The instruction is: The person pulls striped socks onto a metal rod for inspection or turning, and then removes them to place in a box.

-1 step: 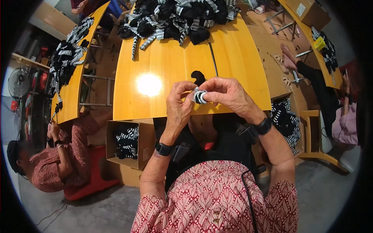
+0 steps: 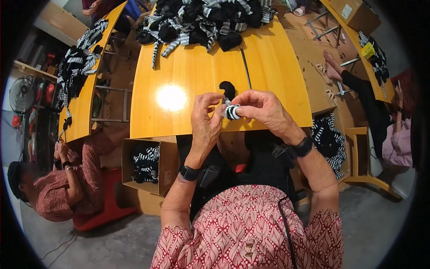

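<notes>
A person in a red-and-white patterned top [image 2: 242,224] sits at the near edge of a yellow wooden counter [image 2: 170,123], holding up a small black-and-white striped knit piece [image 2: 232,112] just over that edge, right of its middle. The right hand [image 2: 266,112] has its grip closed on the piece, thumb and fingers pinching the striped part from the right. The left hand [image 2: 207,114] meets it from the other side, thumb against it; I cannot tell from here whether that grip is closed. A black, curled end [image 2: 228,89] points away toward the counter's far edge, where a heap of black and striped knitwear [image 2: 197,27] lies. A thin dark rod [image 2: 246,67] runs from the heap toward the hands. Below the counter's near left corner stands an open cardboard box [image 2: 168,168] with striped pieces inside; more striped knits [image 2: 329,141] fill another by the near right corner. At left, a co-worker [image 2: 62,193] sits on a red chair [image 2: 105,208].
</notes>
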`<act>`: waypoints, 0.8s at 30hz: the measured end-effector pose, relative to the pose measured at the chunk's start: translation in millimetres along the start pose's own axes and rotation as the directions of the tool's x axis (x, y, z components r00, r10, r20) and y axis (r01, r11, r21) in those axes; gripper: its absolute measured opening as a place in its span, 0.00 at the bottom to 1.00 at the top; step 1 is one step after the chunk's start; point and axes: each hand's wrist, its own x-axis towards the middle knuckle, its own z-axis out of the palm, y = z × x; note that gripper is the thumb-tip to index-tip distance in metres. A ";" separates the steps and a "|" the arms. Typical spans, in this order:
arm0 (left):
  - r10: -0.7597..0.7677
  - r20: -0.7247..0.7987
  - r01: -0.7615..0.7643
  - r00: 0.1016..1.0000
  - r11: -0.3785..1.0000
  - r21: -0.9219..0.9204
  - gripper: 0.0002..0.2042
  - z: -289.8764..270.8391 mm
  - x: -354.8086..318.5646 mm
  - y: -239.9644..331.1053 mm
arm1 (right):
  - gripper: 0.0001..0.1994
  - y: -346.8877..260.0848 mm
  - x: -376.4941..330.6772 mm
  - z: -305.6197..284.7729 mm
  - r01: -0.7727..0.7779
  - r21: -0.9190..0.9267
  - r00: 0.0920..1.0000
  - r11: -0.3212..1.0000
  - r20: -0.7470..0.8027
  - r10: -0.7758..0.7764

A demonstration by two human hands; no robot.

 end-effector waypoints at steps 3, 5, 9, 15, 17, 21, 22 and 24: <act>-0.045 -0.096 0.050 0.994 0.998 0.048 0.09 -1.6 -15.8 7.1 | 0.12 23.0 -13.9 6.5 -0.018 0.138 0.995 0.990 -0.095 0.031; -0.280 0.145 0.313 0.949 0.895 -0.317 0.09 -4.1 -27.3 12.2 | 0.12 34.5 -21.5 17.6 0.001 0.200 0.989 0.980 -0.148 0.029; -0.370 0.280 0.462 0.886 0.750 -0.473 0.08 -8.3 -44.2 1.0 | 0.12 33.3 -37.0 41.0 0.156 0.186 0.965 0.970 -0.240 -0.109; -0.310 0.244 0.392 0.919 0.794 -0.466 0.06 -2.1 -61.5 7.4 | 0.10 45.3 -58.9 32.1 -0.068 0.378 0.990 0.923 -0.087 0.108; -0.288 0.228 0.364 0.930 0.809 -0.463 0.05 0.6 -66.0 11.2 | 0.09 47.2 -63.7 31.1 -0.075 0.367 0.991 0.927 -0.074 0.110; -0.238 0.243 0.318 0.940 0.871 -0.375 0.04 4.3 -74.2 11.4 | 0.06 49.4 -73.7 32.0 -0.036 0.325 0.996 0.945 -0.067 0.061; -0.206 0.231 0.274 0.951 0.905 -0.324 0.04 5.6 -75.9 10.5 | 0.06 49.0 -76.4 31.6 -0.030 0.331 0.995 0.943 -0.075 0.058; -0.189 0.229 0.253 0.955 0.922 -0.294 0.04 10.1 -77.8 6.7 | 0.04 48.3 -82.0 29.6 -0.075 0.413 0.991 0.908 -0.074 0.115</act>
